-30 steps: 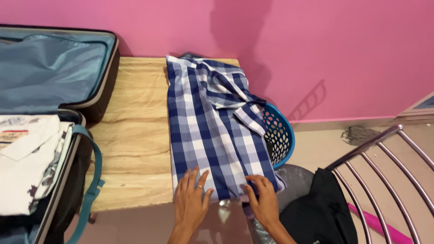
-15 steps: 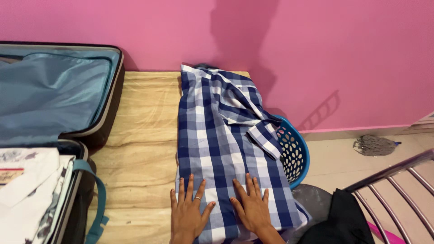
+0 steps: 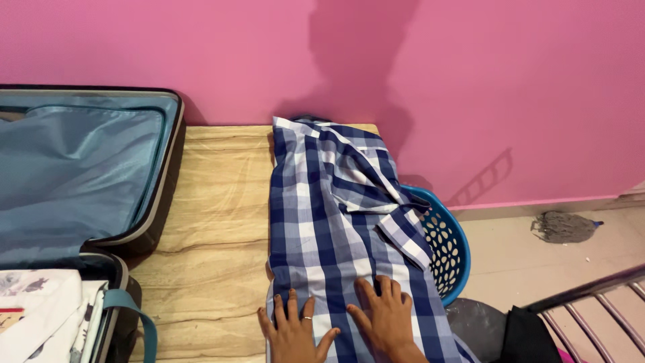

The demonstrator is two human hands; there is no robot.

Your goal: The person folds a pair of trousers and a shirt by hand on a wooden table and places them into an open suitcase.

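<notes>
Blue-and-white checked cotton shirt (image 3: 336, 222) flat on light wooden worktop (image 3: 208, 222), long axis running from near edge toward pink wall (image 3: 470, 81). Left hand (image 3: 295, 331) and right hand (image 3: 386, 316) side by side, pressed on near hem, fingers spread flat, no grip closed on anything. Rest of shirt straight ahead of both hands, right hand slightly further forward.

Shirt (image 3: 336, 228) lies on the table (image 3: 215, 222) — suitcase (image 3: 80, 181) left, basket (image 3: 447, 249) right, both hands (image 3: 295, 333) on its near end.
</notes>
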